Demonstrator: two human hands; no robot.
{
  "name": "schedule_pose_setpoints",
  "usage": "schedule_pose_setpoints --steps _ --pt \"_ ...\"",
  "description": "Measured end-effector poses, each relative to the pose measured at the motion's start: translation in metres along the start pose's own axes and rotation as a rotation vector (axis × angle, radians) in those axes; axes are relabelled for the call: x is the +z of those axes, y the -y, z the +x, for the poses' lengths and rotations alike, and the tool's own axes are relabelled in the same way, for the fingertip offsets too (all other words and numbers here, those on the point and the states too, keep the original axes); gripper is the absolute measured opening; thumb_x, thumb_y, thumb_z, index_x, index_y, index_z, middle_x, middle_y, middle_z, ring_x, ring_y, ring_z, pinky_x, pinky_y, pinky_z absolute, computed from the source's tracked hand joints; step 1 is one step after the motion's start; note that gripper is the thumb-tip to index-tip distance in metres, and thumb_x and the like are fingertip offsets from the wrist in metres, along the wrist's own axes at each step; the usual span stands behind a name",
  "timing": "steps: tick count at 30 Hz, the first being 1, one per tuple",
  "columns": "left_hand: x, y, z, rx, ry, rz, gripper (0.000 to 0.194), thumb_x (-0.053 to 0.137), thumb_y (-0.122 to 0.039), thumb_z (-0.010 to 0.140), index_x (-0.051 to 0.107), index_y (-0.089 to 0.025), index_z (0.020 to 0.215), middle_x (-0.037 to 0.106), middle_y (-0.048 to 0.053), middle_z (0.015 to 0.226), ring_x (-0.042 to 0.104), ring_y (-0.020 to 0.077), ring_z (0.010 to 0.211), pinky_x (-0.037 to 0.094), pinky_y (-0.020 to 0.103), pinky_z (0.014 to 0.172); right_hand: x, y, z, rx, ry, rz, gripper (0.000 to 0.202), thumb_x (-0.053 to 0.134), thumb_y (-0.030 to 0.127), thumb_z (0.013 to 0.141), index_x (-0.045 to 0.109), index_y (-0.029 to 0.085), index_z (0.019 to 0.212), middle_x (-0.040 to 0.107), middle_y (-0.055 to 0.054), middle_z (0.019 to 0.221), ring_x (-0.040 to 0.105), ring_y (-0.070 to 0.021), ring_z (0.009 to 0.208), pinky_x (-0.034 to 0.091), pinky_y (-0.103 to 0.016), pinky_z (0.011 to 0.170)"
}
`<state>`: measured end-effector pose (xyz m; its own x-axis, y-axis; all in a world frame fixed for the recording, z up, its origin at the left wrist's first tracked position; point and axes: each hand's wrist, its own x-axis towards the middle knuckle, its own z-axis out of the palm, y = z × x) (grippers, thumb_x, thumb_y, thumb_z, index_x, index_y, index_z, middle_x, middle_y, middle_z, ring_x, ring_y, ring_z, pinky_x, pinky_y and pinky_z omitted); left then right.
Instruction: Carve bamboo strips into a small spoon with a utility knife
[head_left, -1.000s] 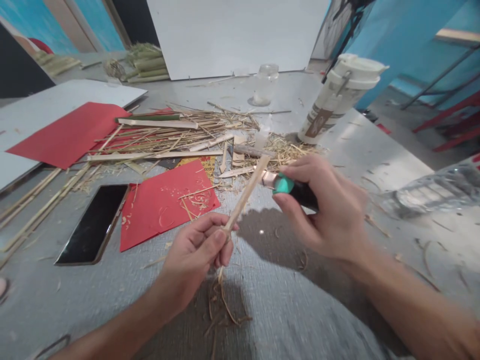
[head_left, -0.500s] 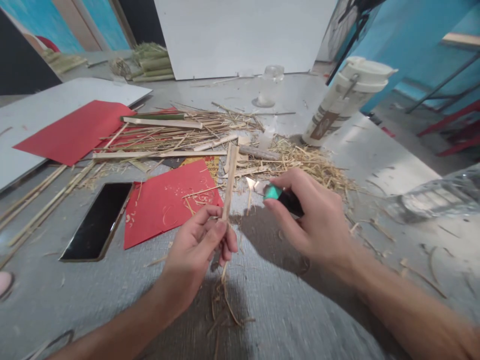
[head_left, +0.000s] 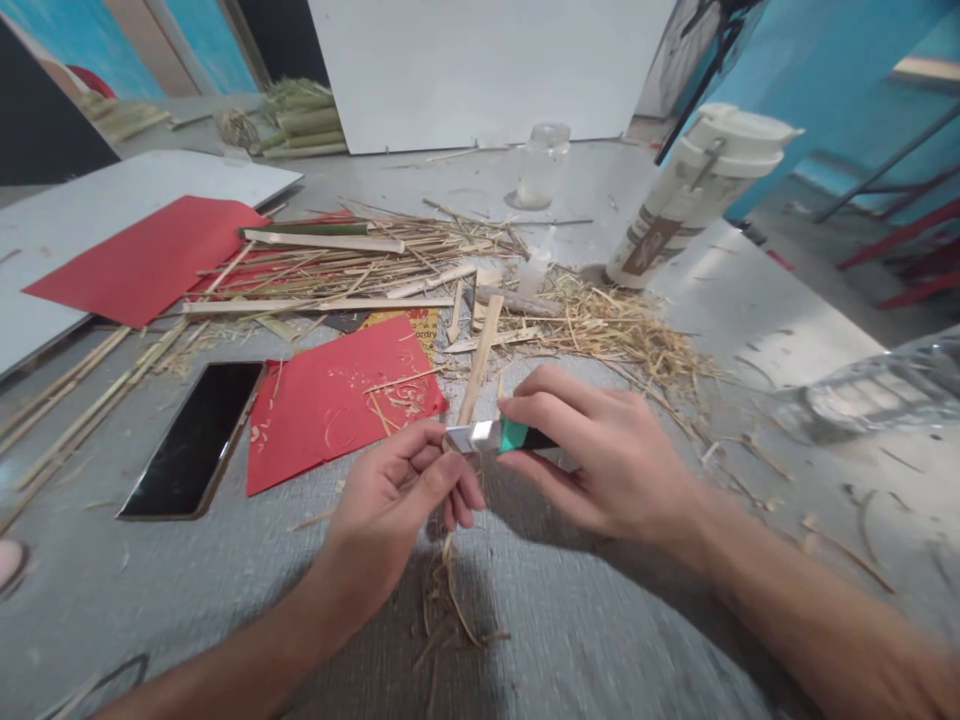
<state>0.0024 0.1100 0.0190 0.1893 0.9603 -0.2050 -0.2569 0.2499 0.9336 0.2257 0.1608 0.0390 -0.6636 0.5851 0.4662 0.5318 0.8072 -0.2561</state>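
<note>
My left hand (head_left: 416,480) is closed around the lower end of a flat, pale wooden strip (head_left: 484,355), which looks like bamboo and slants up and away from me. My right hand (head_left: 592,445) grips a utility knife (head_left: 517,436) with a black and green handle. Its metal blade lies across the strip, close above my left fingertips; whether the edge has bitten into the wood I cannot tell. Below my left hand, thin curled shavings (head_left: 450,600) lie on the grey surface. Left of the strip is a red sheet (head_left: 337,410) with shavings on it.
A phone (head_left: 193,440) lies at left, near another red sheet (head_left: 150,262). Long thin sticks (head_left: 322,265) and a straw-like heap of shavings (head_left: 622,325) spread beyond my hands. A clear jar (head_left: 545,165), a white lidded tumbler (head_left: 675,195) and a plastic bottle (head_left: 885,385) stand or lie farther out.
My right hand has moved left and slightly down, bringing the knife blade from beside the strip onto it. The strip's upper end has tilted to the right in my left hand.
</note>
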Motion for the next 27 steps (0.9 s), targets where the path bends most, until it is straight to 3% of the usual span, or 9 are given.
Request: schedule_pose_setpoints --steps 5,9,11,17,19,24,27 --pt "-0.002 0.003 -0.002 -0.014 -0.009 0.007 0.019 0.076 -0.035 0.101 0.071 -0.02 0.091 0.074 -0.001 0.069 0.063 0.0101 0.06 0.048 0.02 0.058 -0.007 -0.007 0.001 0.007 -0.078 -0.155 0.017 0.056 0.035 0.111 0.065 0.021 0.107 0.071 -0.007 0.1 0.062 -0.017 0.072 0.042 -0.031 0.059" --pt "0.0 0.007 -0.006 -0.1 0.044 -0.007 0.021 0.075 -0.036 0.1 0.072 -0.019 0.088 0.074 0.0 0.067 0.061 0.0105 0.057 0.047 0.021 0.057 -0.018 -0.023 0.001 0.158 -0.289 -0.132 0.007 0.065 0.03 0.106 0.064 0.023 0.109 0.072 -0.008 0.102 0.067 -0.021 0.082 0.048 -0.034 0.066" --pt "0.0 0.007 -0.008 -0.097 0.044 -0.002 0.022 0.075 -0.036 0.1 0.073 -0.019 0.087 0.074 0.0 0.068 0.061 0.0104 0.058 0.047 0.021 0.057 -0.019 -0.024 0.001 0.159 -0.328 -0.11 0.01 0.067 0.03 0.104 0.063 0.023 0.109 0.072 -0.008 0.1 0.067 -0.0218 0.083 0.049 -0.034 0.068" --pt "-0.002 0.0 -0.006 -0.01 -0.009 0.018 0.015 0.075 -0.033 0.101 0.078 -0.02 0.096 0.072 -0.002 0.067 0.061 0.0101 0.059 0.047 0.021 0.058 -0.003 -0.004 0.001 0.008 -0.016 -0.039 0.019 0.055 0.038 0.111 0.062 0.02 0.109 0.068 -0.006 0.098 0.059 -0.0154 0.07 0.041 -0.029 0.057" --pt "-0.001 -0.002 -0.005 -0.006 -0.027 0.023 0.016 0.075 -0.034 0.1 0.079 -0.02 0.096 0.071 -0.002 0.065 0.06 0.0113 0.058 0.047 0.022 0.058 -0.002 -0.001 0.001 0.033 -0.012 -0.031 0.019 0.055 0.037 0.111 0.062 0.02 0.108 0.067 -0.006 0.097 0.058 -0.0151 0.069 0.04 -0.029 0.057" --pt "0.001 -0.003 -0.006 -0.004 -0.084 0.048 0.014 0.074 -0.032 0.099 0.077 -0.019 0.094 0.069 -0.002 0.064 0.057 0.0112 0.057 0.046 0.022 0.057 -0.007 -0.007 0.0 0.095 -0.177 -0.026 0.012 0.062 0.031 0.106 0.061 0.021 0.112 0.069 -0.006 0.098 0.063 -0.0183 0.078 0.045 -0.03 0.063" --pt "0.0 -0.001 -0.008 0.02 -0.076 0.082 0.013 0.072 -0.031 0.101 0.075 -0.02 0.095 0.068 -0.003 0.064 0.056 0.0113 0.057 0.046 0.022 0.057 -0.007 -0.005 0.0 -0.001 -0.095 -0.015 0.014 0.059 0.034 0.108 0.061 0.021 0.111 0.069 -0.007 0.099 0.06 -0.0163 0.072 0.044 -0.029 0.06"
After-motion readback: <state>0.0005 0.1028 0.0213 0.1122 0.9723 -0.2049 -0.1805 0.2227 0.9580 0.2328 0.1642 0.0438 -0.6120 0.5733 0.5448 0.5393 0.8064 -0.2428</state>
